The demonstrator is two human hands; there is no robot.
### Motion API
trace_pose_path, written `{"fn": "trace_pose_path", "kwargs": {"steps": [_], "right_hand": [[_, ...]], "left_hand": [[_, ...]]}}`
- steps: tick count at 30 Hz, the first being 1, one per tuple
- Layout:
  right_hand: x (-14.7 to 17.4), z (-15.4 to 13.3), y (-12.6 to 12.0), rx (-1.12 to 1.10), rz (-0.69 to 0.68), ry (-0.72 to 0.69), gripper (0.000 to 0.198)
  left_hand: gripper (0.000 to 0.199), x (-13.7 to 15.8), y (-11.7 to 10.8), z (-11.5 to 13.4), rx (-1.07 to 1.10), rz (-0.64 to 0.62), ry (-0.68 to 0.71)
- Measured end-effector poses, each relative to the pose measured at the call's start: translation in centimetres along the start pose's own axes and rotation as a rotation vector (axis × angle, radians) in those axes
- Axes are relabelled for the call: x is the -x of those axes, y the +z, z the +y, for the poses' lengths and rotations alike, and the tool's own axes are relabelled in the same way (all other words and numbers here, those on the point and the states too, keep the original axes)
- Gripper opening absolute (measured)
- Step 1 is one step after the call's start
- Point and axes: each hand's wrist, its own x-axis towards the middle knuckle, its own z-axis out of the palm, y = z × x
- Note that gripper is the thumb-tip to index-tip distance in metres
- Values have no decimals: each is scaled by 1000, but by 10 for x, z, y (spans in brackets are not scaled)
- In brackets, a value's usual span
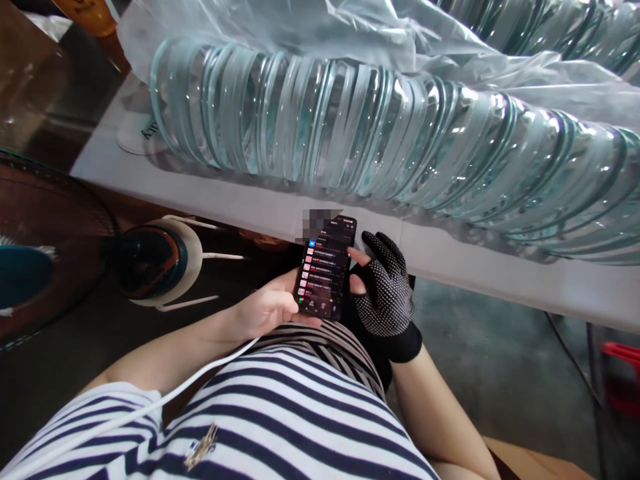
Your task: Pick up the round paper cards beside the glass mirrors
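Note:
My bare left hand (267, 303) is wrapped round the lower left of a black smartphone (325, 277), whose lit screen shows a list on a dark background. A blurred patch covers the phone's upper left corner. On my right hand (385, 290) is a black glove with white dots, leaving the tips of the thumb and index finger bare. The index fingertip is close to the phone's right edge; whether it touches, I cannot tell. The other fingers point forward, with nothing held in them.
A long row of clear glass discs or dishes (320, 127) stands on edge along the white tabletop (240, 208), with plastic sheeting (360, 30) behind. At left are a fan (40, 247) and a round-topped stand (193, 257). A white cable (200, 373) crosses my shirt. Something red (620, 353) is at right.

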Motion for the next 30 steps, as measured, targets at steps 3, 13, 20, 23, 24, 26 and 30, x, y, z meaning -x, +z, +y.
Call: {"fn": "trace_pose_path", "kwargs": {"steps": [3, 13, 20, 23, 24, 26, 30], "right_hand": [[0, -1, -1, -47, 12, -31, 25], [2, 3, 0, -69, 3, -64, 23], [1, 1, -1, -93, 14, -69, 18], [1, -2, -2, -126, 5, -103, 19], [1, -2, -2, -145, -1, -117, 22], [2, -3, -3, -180, -7, -127, 23], [2, -3, -4, -83, -5, -14, 28]], "left_hand": [[77, 0, 3, 3, -23, 11, -22], [78, 1, 7, 6, -54, 21, -42], [77, 1, 4, 5, -16, -45, -13], [77, 2, 7, 7, -24, -33, -17], [77, 2, 8, 7, -28, -18, -21], [77, 2, 8, 7, -25, 5, -34], [78, 1, 5, 5, 12, -30, -13]]}}
